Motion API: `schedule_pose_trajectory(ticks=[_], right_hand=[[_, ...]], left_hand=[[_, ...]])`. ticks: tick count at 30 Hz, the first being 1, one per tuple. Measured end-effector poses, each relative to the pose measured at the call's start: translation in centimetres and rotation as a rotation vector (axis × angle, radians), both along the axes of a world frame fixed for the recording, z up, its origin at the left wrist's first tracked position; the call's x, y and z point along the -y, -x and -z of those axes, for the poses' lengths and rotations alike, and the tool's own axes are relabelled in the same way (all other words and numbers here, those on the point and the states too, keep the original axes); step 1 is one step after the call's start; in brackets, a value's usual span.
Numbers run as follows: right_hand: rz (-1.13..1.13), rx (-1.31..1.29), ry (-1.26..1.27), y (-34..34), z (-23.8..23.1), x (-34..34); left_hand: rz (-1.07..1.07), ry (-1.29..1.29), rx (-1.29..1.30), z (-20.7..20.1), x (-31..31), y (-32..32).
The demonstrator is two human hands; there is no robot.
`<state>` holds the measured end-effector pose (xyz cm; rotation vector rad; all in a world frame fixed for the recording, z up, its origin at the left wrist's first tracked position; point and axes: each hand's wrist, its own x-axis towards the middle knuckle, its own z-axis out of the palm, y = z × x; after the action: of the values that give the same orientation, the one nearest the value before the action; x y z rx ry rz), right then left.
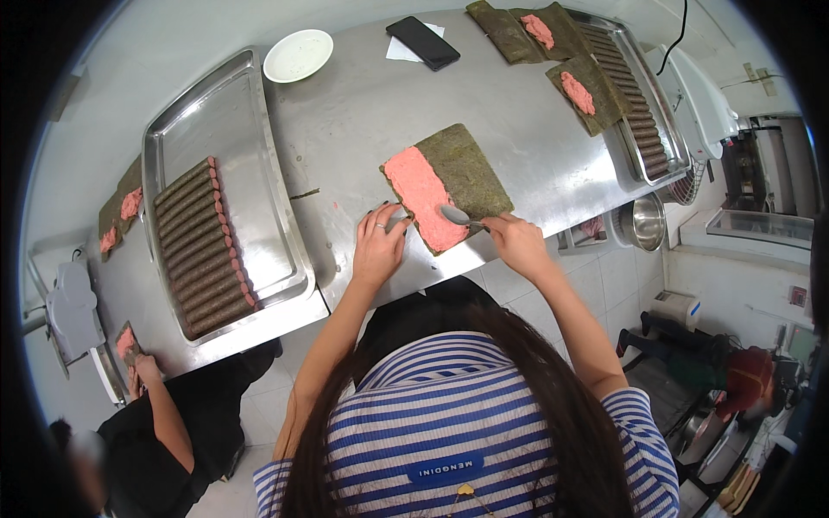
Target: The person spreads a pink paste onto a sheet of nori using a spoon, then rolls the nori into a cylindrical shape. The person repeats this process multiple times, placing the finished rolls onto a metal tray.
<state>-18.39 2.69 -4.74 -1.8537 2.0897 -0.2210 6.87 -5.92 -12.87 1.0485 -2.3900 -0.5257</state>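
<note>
In front of me a dark green seaweed sheet lies on the metal table. Pink meat paste covers its left half in a flat band. My right hand grips a metal spoon, whose bowl rests on the paste near the band's right edge. At the sheet's lower left edge is my left hand, its fingers bent with the tips against the border of the sheet. Whether those fingertips pinch the sheet or only press on it, I cannot tell.
To the left, a metal tray holds a row of seaweed rolls. Another tray of rolls stands far right, beside seaweed sheets with paste lumps. A white bowl and a phone lie at the back. A co-worker's hand works lower left.
</note>
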Motion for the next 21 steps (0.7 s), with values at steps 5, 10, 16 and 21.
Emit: schedule_pose_trajectory(ticks=[5, 10, 16, 21], right_hand=[[-0.025, 0.027, -0.01, -1.7, 1.1, -2.0], [-0.167, 0.039, -0.122, -2.4, 0.1, -3.0], [0.083, 0.133, 0.012, -1.4, -0.4, -1.8], [0.074, 0.134, -0.011, -2.8, 1.4, -2.4]], left_hand=[[-0.004, 0.012, 0.003, 0.1, 0.0, 0.0], [-0.001, 0.005, 0.003, 0.4, -0.1, -0.1], [-0.003, 0.018, -0.006, 0.5, 0.0, 0.0], [0.001, 0.01, -0.017, 0.2, 0.0, 0.0]])
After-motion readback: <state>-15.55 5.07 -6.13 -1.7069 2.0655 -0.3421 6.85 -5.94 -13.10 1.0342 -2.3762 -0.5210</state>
